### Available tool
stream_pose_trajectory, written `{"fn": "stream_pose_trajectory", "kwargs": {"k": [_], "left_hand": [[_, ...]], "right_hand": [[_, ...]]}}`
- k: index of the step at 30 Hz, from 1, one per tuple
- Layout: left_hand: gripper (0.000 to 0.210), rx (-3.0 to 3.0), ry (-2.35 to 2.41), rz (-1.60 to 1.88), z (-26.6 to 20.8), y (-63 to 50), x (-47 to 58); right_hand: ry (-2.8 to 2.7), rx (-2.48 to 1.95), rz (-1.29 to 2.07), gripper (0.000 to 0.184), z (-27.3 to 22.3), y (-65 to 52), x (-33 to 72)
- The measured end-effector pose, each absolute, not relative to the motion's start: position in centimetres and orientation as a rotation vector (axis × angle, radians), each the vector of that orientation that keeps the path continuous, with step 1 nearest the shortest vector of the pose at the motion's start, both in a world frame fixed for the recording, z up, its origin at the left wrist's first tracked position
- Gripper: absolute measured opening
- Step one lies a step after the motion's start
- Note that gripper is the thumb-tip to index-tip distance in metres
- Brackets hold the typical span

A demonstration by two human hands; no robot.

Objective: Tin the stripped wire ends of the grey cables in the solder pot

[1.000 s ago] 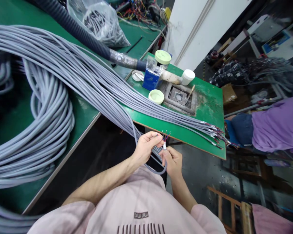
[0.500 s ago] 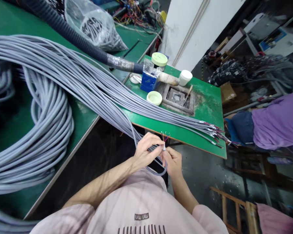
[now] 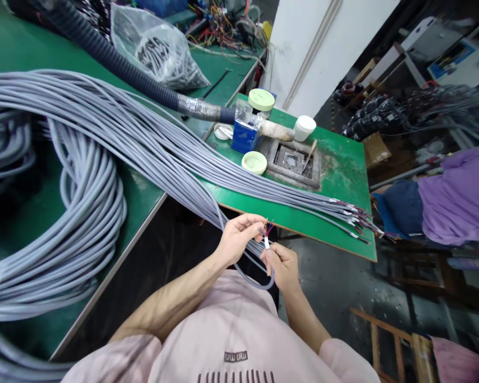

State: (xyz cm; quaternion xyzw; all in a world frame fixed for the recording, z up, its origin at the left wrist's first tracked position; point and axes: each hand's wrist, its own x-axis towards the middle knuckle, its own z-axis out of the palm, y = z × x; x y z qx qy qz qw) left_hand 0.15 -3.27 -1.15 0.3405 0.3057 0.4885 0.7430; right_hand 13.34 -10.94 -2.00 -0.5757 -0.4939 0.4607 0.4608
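Observation:
In front of my chest, my right hand (image 3: pixel 282 264) grips a grey cable (image 3: pixel 259 285) just below its end, and the cable loops down beneath the hands. A white sleeve (image 3: pixel 267 242) wraps the cable end, where thin coloured wires (image 3: pixel 269 229) fan out upward. The thumb and fingers of my left hand (image 3: pixel 241 235) are pinched on some of these wires; which ones is too small to tell. Behind the hands, a long bundle of grey cables (image 3: pixel 239 180) lies across the green bench, its stripped ends (image 3: pixel 355 215) at the right edge.
A large cable coil (image 3: pixel 91 213) lies on the left table. Beyond the bundle are a soldering pot (image 3: pixel 293 159), a pale green lid (image 3: pixel 254 162), a white cup (image 3: pixel 304 127), a blue box (image 3: pixel 243 135) and a black hose (image 3: pixel 143 80). A person in purple (image 3: pixel 459 197) is at right.
My left hand has moved from the white sleeve up onto the coloured wires, leaving the sleeve exposed. The right hand keeps its grip on the cable. The view has shifted slightly.

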Motion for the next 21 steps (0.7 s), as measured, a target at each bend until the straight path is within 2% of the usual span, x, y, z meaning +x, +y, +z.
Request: {"fn": "stream_pose_trajectory", "kwargs": {"k": [9, 21], "left_hand": [[0.027, 0.754, 0.678, 0.963, -1.0, -2.6, -0.6], [0.03, 0.819, 0.798, 0.905, 0.5, -1.6, -0.2]], "right_hand": [[-1.087, -1.314, 1.268, 0.028, -2.4, -10.6, 13.2], [-0.776, -1.151, 1.575, 0.041, -1.6, -9.5, 12.7]]}}
